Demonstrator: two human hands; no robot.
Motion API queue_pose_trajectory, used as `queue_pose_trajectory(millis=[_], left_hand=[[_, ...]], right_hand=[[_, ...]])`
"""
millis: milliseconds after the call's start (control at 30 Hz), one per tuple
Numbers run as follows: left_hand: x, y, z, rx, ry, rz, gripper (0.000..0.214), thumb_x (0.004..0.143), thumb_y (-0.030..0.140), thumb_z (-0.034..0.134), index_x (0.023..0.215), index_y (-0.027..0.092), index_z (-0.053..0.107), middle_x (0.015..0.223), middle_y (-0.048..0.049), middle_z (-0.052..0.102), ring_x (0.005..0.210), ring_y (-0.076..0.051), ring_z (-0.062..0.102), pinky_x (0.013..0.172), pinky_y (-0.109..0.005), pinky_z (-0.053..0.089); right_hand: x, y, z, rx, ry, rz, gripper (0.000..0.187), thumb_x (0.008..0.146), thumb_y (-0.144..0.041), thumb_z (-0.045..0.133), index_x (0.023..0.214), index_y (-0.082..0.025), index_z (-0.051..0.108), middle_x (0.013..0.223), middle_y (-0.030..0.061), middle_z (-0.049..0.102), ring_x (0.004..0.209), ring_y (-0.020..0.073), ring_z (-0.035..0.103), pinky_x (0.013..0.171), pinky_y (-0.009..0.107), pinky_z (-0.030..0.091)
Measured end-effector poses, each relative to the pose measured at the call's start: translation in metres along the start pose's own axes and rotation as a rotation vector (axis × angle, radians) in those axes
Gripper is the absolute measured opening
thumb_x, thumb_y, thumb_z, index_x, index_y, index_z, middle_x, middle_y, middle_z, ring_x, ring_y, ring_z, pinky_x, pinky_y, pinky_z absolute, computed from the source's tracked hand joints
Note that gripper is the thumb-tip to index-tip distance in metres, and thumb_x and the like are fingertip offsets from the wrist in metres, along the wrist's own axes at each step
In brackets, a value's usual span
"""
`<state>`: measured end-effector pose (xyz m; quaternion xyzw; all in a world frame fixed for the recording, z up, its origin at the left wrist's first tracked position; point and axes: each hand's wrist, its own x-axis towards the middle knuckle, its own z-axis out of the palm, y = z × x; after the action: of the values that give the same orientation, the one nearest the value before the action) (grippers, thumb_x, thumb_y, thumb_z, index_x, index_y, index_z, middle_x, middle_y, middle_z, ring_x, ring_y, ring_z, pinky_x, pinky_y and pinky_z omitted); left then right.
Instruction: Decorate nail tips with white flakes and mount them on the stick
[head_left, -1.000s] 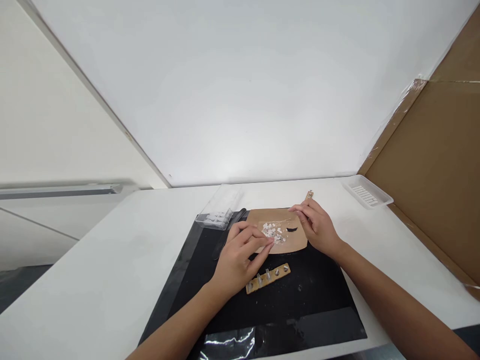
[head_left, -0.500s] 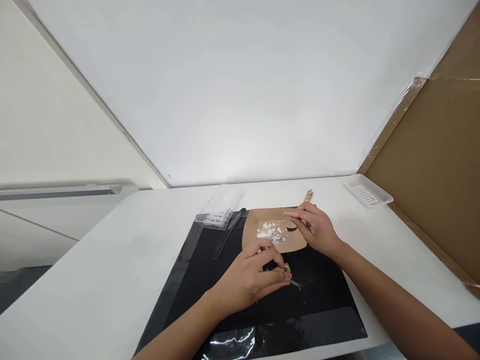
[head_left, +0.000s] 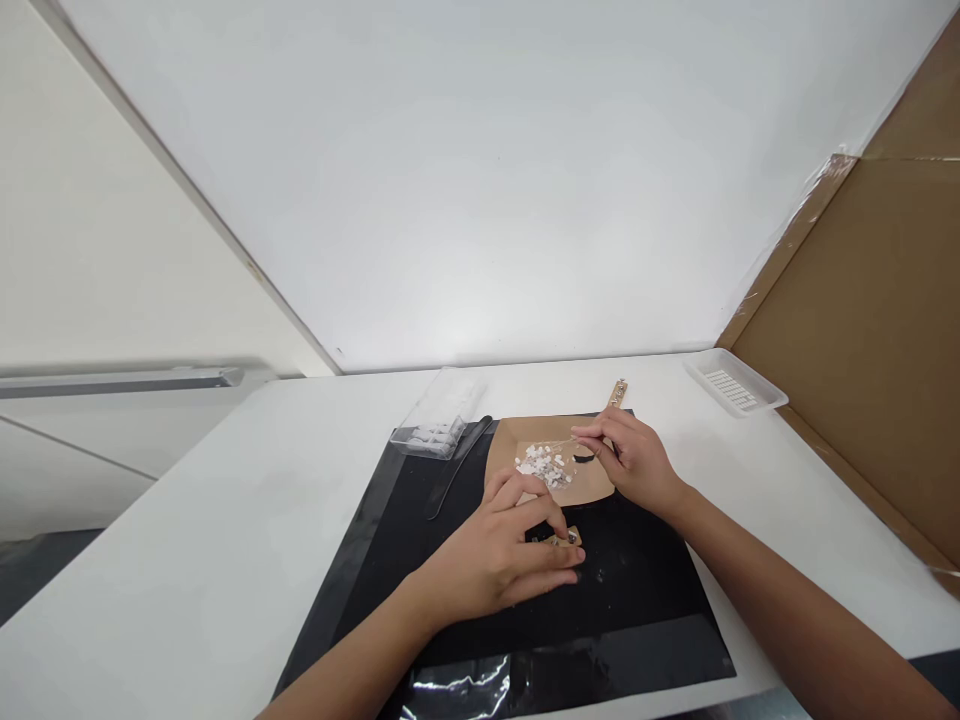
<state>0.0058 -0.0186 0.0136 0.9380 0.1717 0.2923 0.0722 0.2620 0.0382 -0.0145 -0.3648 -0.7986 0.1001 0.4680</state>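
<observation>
My left hand point(head_left: 499, 550) is closed around a small tan strip with shiny metal bits point(head_left: 571, 537), which lies low over the black mat point(head_left: 645, 590). Part of that strip is hidden by the fingers. Over the right side of a brown paper tray point(head_left: 506, 440), my right hand point(head_left: 630, 455) pinches thumb and fingertips together; what they hold is too small to make out. In the tray lie a heap of small white pieces point(head_left: 544, 465) and a curved black piece point(head_left: 583, 459). Behind the right hand, another tan strip with metal bits point(head_left: 617, 392) sticks out.
Left of the tray, a dark, long, thin tool point(head_left: 459, 465) lies on the mat beside a clear plastic box point(head_left: 439, 410) with white contents. A shallow translucent tray point(head_left: 739, 383) stands at the back right, near a cardboard wall point(head_left: 855, 350). The white table point(head_left: 202, 550) surrounds the mat.
The right hand has shifted slightly, its fingertips still pinched. A pale sliver seen by the left fingertips before no longer shows. The left hand stays at the strip.
</observation>
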Motion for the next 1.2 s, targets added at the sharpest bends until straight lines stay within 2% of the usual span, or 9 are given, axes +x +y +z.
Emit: queue_pose_trajectory(millis=[167,267,333,433,533,700,833,1033,1200], left_hand=[[0.001,0.0,-0.002,0.102,0.129,-0.054,0.015,0.101,0.029,0.069,0.112,0.031,0.079,0.092,-0.0008,0.076,0.099,-0.023,0.063,0.098,-0.044,0.033],[-0.003,-0.011,-0.003,0.292,0.278,-0.331,0.02,0.102,0.024,0.064,0.086,0.024,0.075,0.083,0.0002,0.075,0.092,-0.021,0.066,0.099,-0.045,0.033],[-0.008,-0.023,-0.005,0.444,0.288,-0.545,0.026,0.104,0.028,0.061,0.081,0.022,0.073,0.086,-0.0014,0.076,0.092,-0.023,0.068,0.101,-0.047,0.035],[-0.015,-0.041,-0.012,0.515,0.186,-0.761,0.025,0.102,0.037,0.058,0.094,0.022,0.077,0.097,-0.0056,0.075,0.097,-0.026,0.07,0.095,-0.043,0.046],[-0.017,-0.046,-0.022,0.47,0.21,-0.948,0.03,0.102,0.041,0.053,0.102,0.021,0.076,0.118,-0.0082,0.072,0.109,-0.025,0.07,0.081,-0.034,0.053],[-0.012,-0.042,-0.033,0.566,-0.18,-1.278,0.041,0.106,0.045,0.042,0.11,0.02,0.074,0.122,-0.0108,0.071,0.107,-0.03,0.072,0.071,-0.036,0.053],[-0.01,-0.042,-0.029,0.558,-0.419,-1.329,0.047,0.108,0.044,0.038,0.105,0.015,0.074,0.121,-0.0165,0.072,0.105,-0.032,0.073,0.076,-0.038,0.056],[-0.016,-0.044,-0.02,0.666,-0.451,-1.317,0.05,0.108,0.043,0.04,0.115,0.008,0.074,0.124,-0.0231,0.068,0.113,-0.037,0.069,0.084,-0.043,0.06],[-0.02,-0.047,-0.023,0.632,-0.491,-1.307,0.044,0.108,0.035,0.041,0.11,0.011,0.077,0.123,-0.0232,0.069,0.12,-0.038,0.065,0.085,-0.044,0.06]], right_hand=[[0.0,-0.002,0.0,-0.017,-0.012,-0.009,0.017,0.11,-0.027,0.058,0.116,-0.026,0.074,0.095,0.004,0.073,0.087,0.0185,0.071,0.076,0.033,0.057],[-0.001,-0.001,0.0,-0.029,-0.021,-0.015,0.015,0.11,-0.027,0.059,0.114,-0.026,0.073,0.096,0.0037,0.075,0.088,0.0184,0.071,0.076,0.033,0.057],[-0.001,-0.001,0.0,-0.045,-0.024,-0.016,0.015,0.11,-0.027,0.059,0.113,-0.025,0.073,0.097,0.004,0.075,0.088,0.0184,0.071,0.076,0.032,0.057],[-0.001,-0.001,-0.001,-0.073,-0.037,-0.01,0.014,0.11,-0.027,0.058,0.111,-0.025,0.072,0.097,0.0041,0.075,0.087,0.0184,0.071,0.076,0.032,0.057],[-0.001,-0.002,-0.002,-0.101,-0.036,0.002,0.014,0.11,-0.026,0.058,0.109,-0.025,0.072,0.096,0.0035,0.075,0.086,0.0181,0.071,0.076,0.032,0.056],[-0.001,-0.001,-0.002,-0.121,-0.015,0.002,0.013,0.109,-0.026,0.059,0.106,-0.025,0.071,0.094,0.0027,0.074,0.084,0.0176,0.071,0.076,0.031,0.055],[-0.001,0.0,-0.001,-0.142,-0.022,-0.006,0.012,0.109,-0.026,0.059,0.106,-0.025,0.07,0.095,0.0029,0.074,0.084,0.0178,0.071,0.076,0.031,0.055],[-0.001,-0.001,-0.002,-0.159,-0.04,-0.025,0.013,0.11,-0.026,0.056,0.108,-0.025,0.07,0.093,0.0036,0.073,0.084,0.0182,0.07,0.076,0.031,0.054],[0.0,-0.002,-0.003,-0.195,-0.059,-0.017,0.017,0.111,-0.027,0.053,0.104,-0.023,0.068,0.093,0.0038,0.072,0.082,0.0177,0.069,0.073,0.03,0.053]])
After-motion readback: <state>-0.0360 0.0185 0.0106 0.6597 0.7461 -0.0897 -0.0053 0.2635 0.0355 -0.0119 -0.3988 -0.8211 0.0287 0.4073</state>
